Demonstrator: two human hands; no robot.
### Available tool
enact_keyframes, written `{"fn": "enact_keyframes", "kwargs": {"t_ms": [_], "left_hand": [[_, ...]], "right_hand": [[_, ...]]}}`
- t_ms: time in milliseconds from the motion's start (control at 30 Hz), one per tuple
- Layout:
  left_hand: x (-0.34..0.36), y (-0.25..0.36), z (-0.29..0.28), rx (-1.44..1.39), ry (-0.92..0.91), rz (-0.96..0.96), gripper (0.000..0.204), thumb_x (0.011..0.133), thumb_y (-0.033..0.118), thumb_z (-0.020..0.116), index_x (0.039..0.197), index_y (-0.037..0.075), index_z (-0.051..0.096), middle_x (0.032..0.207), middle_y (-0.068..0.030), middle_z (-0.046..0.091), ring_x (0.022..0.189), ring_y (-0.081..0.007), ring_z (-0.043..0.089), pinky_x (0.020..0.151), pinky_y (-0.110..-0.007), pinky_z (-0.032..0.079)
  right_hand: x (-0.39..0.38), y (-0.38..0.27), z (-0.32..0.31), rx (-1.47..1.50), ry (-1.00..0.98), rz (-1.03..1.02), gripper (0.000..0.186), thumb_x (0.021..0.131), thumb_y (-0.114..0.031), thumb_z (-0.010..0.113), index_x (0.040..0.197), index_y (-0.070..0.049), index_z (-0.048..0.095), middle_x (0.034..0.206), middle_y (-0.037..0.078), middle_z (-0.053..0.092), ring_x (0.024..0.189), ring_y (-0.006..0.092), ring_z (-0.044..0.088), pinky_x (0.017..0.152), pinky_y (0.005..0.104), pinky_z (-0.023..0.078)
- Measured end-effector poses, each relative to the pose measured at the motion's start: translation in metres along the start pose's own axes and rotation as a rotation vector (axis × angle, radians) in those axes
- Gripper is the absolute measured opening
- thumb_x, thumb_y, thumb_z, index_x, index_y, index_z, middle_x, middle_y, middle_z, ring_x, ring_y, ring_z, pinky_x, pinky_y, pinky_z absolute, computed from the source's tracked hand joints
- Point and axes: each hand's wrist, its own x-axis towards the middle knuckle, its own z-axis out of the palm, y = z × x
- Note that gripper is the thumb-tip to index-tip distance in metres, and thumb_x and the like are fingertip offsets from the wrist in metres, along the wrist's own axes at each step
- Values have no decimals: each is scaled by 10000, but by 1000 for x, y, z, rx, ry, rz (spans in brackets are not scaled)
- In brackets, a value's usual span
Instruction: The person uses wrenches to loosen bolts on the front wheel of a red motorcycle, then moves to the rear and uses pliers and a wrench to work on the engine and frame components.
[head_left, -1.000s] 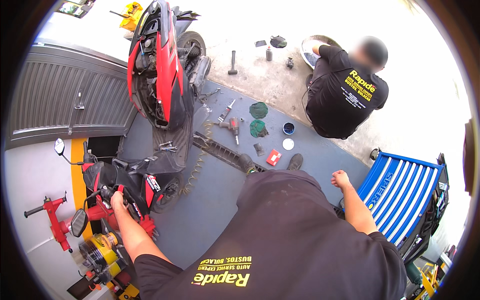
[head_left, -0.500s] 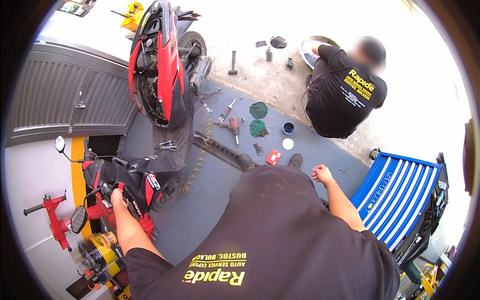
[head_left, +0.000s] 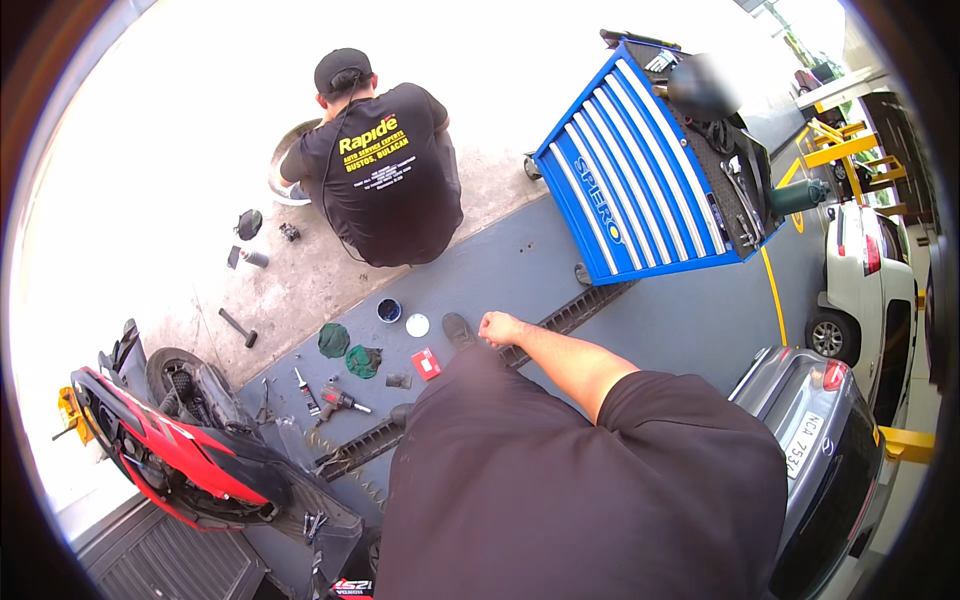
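Observation:
My right hand [head_left: 500, 328] hangs over the floor in front of my leg, its fingers curled in. Whatever it may hold is hidden. Closest below it are my dark shoe [head_left: 458, 331], a white round lid [head_left: 418, 325] and a red box [head_left: 426, 364]. An open tub [head_left: 389, 310] with dark blue contents stands beside the lid. Green cloths [head_left: 334, 340] lie further left, near an impact wrench [head_left: 340, 401] and a tube [head_left: 306, 392] with a long nozzle. My left hand is out of view.
A co-worker [head_left: 385, 170] crouches ahead by a wheel. The blue tool cabinet [head_left: 640, 170] stands right, with parked cars [head_left: 820, 440] beyond. A red-black scooter [head_left: 180, 455] is at left. A hammer [head_left: 238, 327] lies nearby, and a drain grate [head_left: 575, 310] crosses the floor.
The view has swung right: scooter, co-worker and cabinet sit further left, and cars have appeared. My left hand, earlier at a second scooter's handlebar, has left the view. My right hand remains curled.

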Motion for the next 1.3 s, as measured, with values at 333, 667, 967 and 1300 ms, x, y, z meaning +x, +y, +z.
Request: {"fn": "enact_keyframes", "kwargs": {"t_ms": [333,667,967,1300], "left_hand": [[-28,43,113,277,-166,262,268,757,190,625,957,15,597,755,-127,591,738,-267,578,719,-396,477],[-229,68,310,660,-797,932,331,837,199,637,1061,-41,592,955,-159,639,872,-238,601,798,-351,474],[-510,40,513,886,-1398,1134,322,883,220,652,1065,-41,598,984,-131,686,907,-157,652,805,-288,505],[-520,70,519,902,-987,472,240,904,261,572,1022,52,581,877,-67,638,651,-157,616,485,-280,458]], "right_hand": [[-65,134,14,236,194,188,157,872,-187,606,936,-44,605,789,71,675,639,152,642,583,320,521],[-96,241,-32,444,180,487,143,877,-227,618,917,-90,609,786,63,678,622,155,642,519,322,496],[31,175,-279,633,470,-40,158,871,-147,615,957,-21,572,735,52,637,600,124,602,572,287,498],[1,203,-381,911,619,-12,158,904,-148,574,1014,-34,564,817,65,636,659,116,604,581,257,484]]}}
